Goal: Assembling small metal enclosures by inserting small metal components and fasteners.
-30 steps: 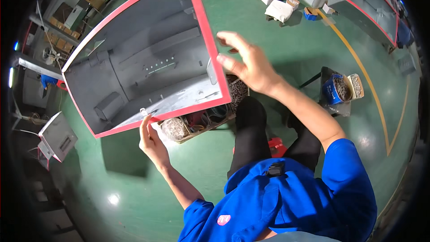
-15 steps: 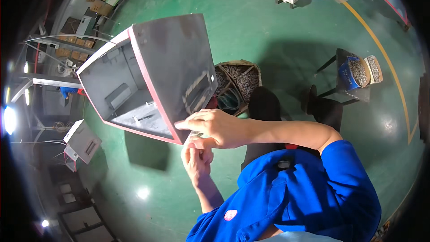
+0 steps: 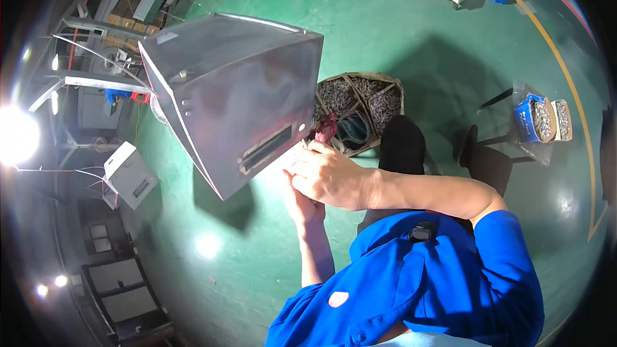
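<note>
Turned since the earlier frame, the grey metal housing (image 3: 257, 96) now shows you its slotted side instead of its red-rimmed opening. It sits above the floor (image 3: 450, 32), its support not discernible. Your right hand (image 3: 337, 177) is at the slotted side's lower right edge, fingers curled; your left hand (image 3: 301, 199) is partly hidden behind it. Whether either pinches anything cannot be told. Risks, in judgement: an unsteadied housing could swing and catch your fingers on its edge; a loosened grip could drop a small part onto the floor. Count: one housing, one slot (image 3: 267, 150), one partitioned carton (image 3: 401, 93), one red cloth-like item (image 3: 326, 127) at its left edge, one stool (image 3: 519, 93) bearing two boxes, one blue (image 3: 524, 122), one pale (image 3: 567, 133), at its right edge.
</note>
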`<state>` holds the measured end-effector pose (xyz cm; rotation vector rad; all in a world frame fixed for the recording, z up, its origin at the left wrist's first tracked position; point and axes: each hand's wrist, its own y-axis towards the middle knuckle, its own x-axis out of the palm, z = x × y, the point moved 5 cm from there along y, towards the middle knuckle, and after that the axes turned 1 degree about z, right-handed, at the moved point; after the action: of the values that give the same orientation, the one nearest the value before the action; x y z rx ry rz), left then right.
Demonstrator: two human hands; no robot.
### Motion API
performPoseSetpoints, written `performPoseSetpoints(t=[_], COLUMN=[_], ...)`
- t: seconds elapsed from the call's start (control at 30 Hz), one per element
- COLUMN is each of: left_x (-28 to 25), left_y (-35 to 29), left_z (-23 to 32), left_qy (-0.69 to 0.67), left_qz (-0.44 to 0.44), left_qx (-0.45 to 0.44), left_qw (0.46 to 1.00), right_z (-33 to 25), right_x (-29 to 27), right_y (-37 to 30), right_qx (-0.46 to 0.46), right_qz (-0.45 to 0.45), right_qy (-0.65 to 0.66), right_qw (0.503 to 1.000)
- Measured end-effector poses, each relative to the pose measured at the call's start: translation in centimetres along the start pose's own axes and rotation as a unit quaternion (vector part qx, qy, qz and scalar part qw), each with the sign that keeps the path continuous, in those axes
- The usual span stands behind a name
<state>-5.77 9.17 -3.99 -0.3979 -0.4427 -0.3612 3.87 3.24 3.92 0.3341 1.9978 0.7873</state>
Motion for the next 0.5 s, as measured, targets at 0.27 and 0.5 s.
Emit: performPoseSetpoints(t=[0.27, 0.5], left_x=[0.3, -1.0], left_y=[0.9, 3.7], left_z=[-2.2, -3.1], left_qy=[-0.016, -0.066], left_qz=[-0.037, -0.024], left_qx=[-0.067, -0.148], left_qw=[0.997, 0.987], right_z=[0.4, 2.4], right_x=[0.3, 1.6], right_y=[-0.6, 0.5], right_qx=[-0.003, 0.019], right_qz=[-0.018, -0.054], right_qy=[-0.050, -0.038], right_qw=[0.999, 0.998])
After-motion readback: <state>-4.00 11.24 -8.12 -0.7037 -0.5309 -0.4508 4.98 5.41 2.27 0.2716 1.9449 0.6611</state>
